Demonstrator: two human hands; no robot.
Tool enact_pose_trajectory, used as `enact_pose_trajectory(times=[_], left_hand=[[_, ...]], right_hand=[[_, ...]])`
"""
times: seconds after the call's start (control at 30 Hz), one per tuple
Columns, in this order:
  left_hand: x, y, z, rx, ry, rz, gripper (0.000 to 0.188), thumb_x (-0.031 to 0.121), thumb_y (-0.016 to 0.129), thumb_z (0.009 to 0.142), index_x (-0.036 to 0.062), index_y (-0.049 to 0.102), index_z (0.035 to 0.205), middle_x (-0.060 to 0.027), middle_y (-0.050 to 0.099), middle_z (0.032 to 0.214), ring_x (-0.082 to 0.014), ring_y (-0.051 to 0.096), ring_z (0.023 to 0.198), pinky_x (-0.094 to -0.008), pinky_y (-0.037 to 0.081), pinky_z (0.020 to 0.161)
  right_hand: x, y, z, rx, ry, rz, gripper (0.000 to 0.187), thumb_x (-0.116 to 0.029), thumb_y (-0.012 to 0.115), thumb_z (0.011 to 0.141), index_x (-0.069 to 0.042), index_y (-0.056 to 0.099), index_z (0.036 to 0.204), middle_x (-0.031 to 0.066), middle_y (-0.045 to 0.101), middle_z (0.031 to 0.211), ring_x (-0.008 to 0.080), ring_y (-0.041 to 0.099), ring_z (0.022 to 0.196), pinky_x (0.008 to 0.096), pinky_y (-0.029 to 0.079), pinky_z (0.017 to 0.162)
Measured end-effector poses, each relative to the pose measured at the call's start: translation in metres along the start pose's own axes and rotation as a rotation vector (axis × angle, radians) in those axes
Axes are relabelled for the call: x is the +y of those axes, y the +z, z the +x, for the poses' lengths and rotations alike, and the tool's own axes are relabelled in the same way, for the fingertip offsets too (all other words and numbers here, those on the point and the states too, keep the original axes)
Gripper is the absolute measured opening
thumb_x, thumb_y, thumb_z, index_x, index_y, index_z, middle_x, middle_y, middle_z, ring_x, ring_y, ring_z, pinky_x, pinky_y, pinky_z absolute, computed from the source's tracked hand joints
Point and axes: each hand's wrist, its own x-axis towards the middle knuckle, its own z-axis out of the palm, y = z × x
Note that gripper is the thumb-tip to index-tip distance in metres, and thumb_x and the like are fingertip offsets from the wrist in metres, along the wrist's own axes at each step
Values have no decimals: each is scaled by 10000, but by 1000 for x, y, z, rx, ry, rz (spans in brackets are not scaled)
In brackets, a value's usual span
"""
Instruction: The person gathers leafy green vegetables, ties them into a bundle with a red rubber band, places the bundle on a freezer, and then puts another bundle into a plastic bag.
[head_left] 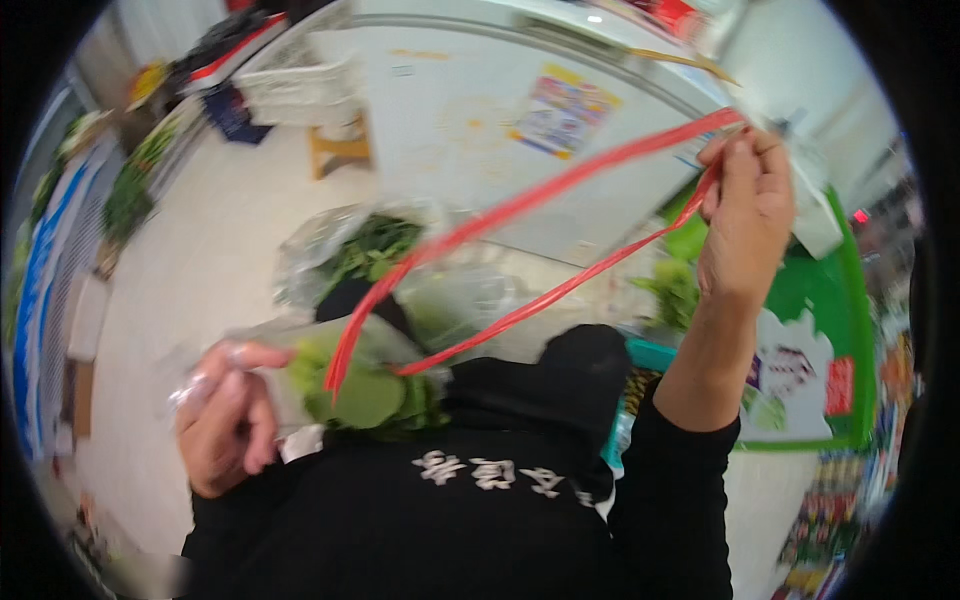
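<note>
My right hand [748, 205] is raised at the upper right, its fingers pinched on a red plastic string [560, 195]. Two strands of the string slope down from it to a bunch of green leafy vegetables [365, 395] on my lap. Left of the bunch is my left hand [228, 420], index finger stretched toward the leaves and the other fingers loosely bent apart. I see nothing gripped in it. Clear plastic film [185, 385] shows beside that hand and around the leaves. Motion blurs the string's lower end, so whether it circles the bunch is unclear.
Plastic bags of greens [375, 245] stand on the floor ahead, before a white chest freezer [440, 130]. To the right are a green crate [850, 400] and more leafy vegetables [672, 290]. Vegetables [130, 200] line the left side. A white basket [300, 85] rests on a wooden stool [340, 150].
</note>
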Motion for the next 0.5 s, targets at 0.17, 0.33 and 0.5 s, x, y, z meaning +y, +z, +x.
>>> enact_pose_trajectory(times=[0.17, 0.33, 0.5], left_hand=[[-4, 12, 22, -7, 100, -91, 366, 234, 419, 1052, -95, 575, 1092, 8, 419, 440, -55, 286, 299, -201, 190, 332], [-12, 17, 46, -82, 146, -133, 349, 235, 423, 1074, -81, 551, 1149, 30, 404, 445, -49, 260, 296, -200, 176, 321], [-17, 26, 63, -116, 139, -155, 369, 253, 411, 1096, -71, 533, 1222, 43, 379, 479, -42, 249, 318, -199, 182, 327]], right_hand=[[59, -182, -14, 1, 274, -560, 146, -192, 553, 1032, -46, 558, 1018, 15, 628, 760, 47, 456, 512, 208, 328, 458], [102, -310, -114, 498, 521, -371, 136, -142, 531, 1029, -9, 514, 1004, 148, 669, 880, 175, 678, 689, 280, 565, 601], [155, -345, -165, 569, 635, -97, 115, -71, 595, 978, 35, 552, 995, 191, 684, 977, 240, 717, 840, 323, 621, 778]])
